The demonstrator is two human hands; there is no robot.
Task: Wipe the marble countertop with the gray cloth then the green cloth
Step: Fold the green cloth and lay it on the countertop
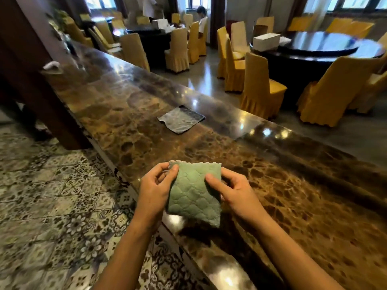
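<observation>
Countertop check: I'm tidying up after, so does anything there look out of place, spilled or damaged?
No spill or damage shows. The gray cloth lies loose mid-countertop, rumpled, one corner curled. A small white object sits at the far end, too blurred to identify. Both hands, left and right, hold the green cloth above the near edge.

- left hand: raised, thumb on top, fingers curled, pinching (upper corner) of green cloth
- right hand: raised, thumb across front, gripping opposite edge
- both forearms bare, converging
</observation>
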